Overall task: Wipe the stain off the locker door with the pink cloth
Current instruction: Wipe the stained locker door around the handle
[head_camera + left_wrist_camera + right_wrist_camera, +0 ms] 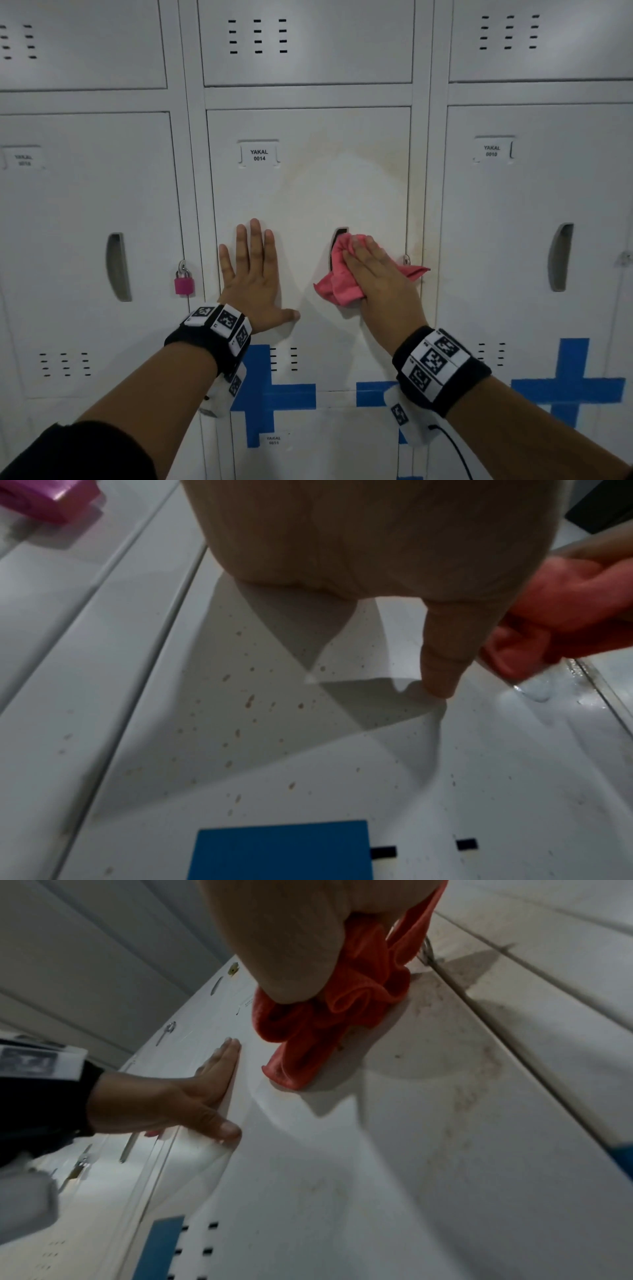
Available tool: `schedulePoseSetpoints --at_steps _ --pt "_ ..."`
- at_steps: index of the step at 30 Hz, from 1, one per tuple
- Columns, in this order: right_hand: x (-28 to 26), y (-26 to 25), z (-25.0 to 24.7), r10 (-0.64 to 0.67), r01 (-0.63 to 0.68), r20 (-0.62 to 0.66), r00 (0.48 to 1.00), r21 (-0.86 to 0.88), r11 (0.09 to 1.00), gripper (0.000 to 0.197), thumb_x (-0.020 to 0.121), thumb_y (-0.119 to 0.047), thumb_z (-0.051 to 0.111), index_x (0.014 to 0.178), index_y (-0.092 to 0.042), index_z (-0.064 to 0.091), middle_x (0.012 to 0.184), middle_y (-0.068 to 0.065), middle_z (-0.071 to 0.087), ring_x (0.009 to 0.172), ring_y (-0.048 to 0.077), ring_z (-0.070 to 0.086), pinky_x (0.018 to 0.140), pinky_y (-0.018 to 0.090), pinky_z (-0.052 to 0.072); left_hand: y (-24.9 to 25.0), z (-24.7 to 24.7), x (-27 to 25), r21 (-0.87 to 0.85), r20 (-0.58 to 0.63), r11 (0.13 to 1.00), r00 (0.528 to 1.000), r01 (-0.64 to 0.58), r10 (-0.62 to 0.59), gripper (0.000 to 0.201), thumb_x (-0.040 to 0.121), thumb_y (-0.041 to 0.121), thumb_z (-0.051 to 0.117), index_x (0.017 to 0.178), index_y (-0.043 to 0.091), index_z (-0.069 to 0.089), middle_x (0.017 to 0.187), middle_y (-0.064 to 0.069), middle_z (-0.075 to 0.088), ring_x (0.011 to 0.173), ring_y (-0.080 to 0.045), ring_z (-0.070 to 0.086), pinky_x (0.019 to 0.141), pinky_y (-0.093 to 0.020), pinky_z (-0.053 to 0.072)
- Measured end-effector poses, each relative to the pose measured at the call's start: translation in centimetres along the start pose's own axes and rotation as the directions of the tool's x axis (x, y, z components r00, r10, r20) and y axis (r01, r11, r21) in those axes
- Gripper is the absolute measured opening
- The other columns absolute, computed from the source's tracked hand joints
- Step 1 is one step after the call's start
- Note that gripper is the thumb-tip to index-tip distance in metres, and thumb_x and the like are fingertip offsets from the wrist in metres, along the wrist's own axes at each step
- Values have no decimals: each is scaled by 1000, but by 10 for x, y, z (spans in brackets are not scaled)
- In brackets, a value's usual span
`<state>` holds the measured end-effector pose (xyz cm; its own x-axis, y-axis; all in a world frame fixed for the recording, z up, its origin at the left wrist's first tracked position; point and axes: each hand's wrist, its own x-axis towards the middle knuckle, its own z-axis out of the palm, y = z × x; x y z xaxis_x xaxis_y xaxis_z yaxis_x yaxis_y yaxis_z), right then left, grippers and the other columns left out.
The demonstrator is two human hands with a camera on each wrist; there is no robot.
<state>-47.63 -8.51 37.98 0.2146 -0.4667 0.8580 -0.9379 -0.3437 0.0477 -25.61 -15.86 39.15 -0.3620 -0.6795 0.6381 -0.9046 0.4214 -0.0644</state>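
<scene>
The white locker door (308,192) labelled YAKAL 0014 carries a faint yellowish stain (376,150) arcing across its upper right and down its right edge. My right hand (380,277) presses the bunched pink cloth (337,274) flat against the door, over the recessed handle. In the right wrist view the cloth (329,1020) bulges out from under the palm, with brownish smudges (479,1069) beside it. My left hand (253,274) lies flat on the door's left half, fingers straight and spread. Small brown specks (250,699) dot the door below the left palm (308,534).
Neighbouring lockers stand left and right; a pink padlock (184,282) hangs on the left one. A metal hasp (406,259) sticks out at the door's right edge, next to the cloth. Blue tape crosses (270,394) mark the lower doors.
</scene>
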Motion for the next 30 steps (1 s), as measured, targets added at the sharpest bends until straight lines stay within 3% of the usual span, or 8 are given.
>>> schedulePoseSetpoints --at_steps 5,8,11,15,20,24,27,30 --pt "-19 -3 1 -93 91 51 994 43 995 55 82 -26 38 128 -3 57 138 12 51 132 24 38 107 49 31 1 -2 -2 42 13 999 1000 17 -18 158 48 76 70 139 4 -38 147 -20 -45 135 -40 -40 110 -64 -18" --pt "-19 0 -6 23 -26 13 1000 349 937 47 86 -5 50 132 -2 52 142 1 40 136 15 28 115 34 25 3 -3 0 51 19 998 1000 20 -21 160 45 76 72 141 5 -36 148 -18 -43 137 -40 -38 110 -62 -20" --pt "-6 3 -26 141 -86 -78 987 483 871 70 76 18 53 138 -13 47 144 -11 34 141 9 27 116 30 25 5 -4 0 58 37 997 998 42 -44 161 46 76 73 140 5 -37 147 -18 -45 136 -39 -40 109 -60 -22" --pt "26 13 -50 140 -14 -228 964 480 877 74 72 20 47 139 -12 46 145 -9 35 142 15 27 116 28 23 7 -6 -3 71 41 996 998 53 -56 162 47 76 73 139 5 -38 146 -20 -45 135 -40 -40 110 -61 -21" --pt "34 20 -41 143 -85 -89 986 468 880 62 81 3 43 141 -9 42 152 3 32 144 18 20 114 14 9 7 -8 -2 63 40 997 998 40 -42 163 45 73 77 141 6 -36 149 -18 -41 138 -39 -37 110 -59 -22" --pt "17 15 -26 74 -49 -52 996 377 925 73 78 -34 25 141 -1 39 152 7 26 144 23 16 118 31 10 5 -6 -3 61 30 997 999 44 -46 162 45 72 78 141 7 -36 150 -17 -41 138 -38 -37 108 -56 -27" --pt "6 9 -16 61 -40 -60 996 315 948 65 85 -28 29 140 5 37 152 14 28 143 28 18 117 46 17 5 -6 -3 53 34 998 999 37 -38 160 47 73 76 141 6 -36 149 -18 -42 137 -38 -39 110 -58 -22" --pt "-5 6 -4 94 -85 -39 995 191 978 58 85 -4 47 142 0 37 153 13 30 143 28 22 116 46 23 4 -7 -3 36 43 999 998 35 -36 159 50 74 74 139 5 -38 146 -18 -46 135 -38 -42 109 -59 -23"
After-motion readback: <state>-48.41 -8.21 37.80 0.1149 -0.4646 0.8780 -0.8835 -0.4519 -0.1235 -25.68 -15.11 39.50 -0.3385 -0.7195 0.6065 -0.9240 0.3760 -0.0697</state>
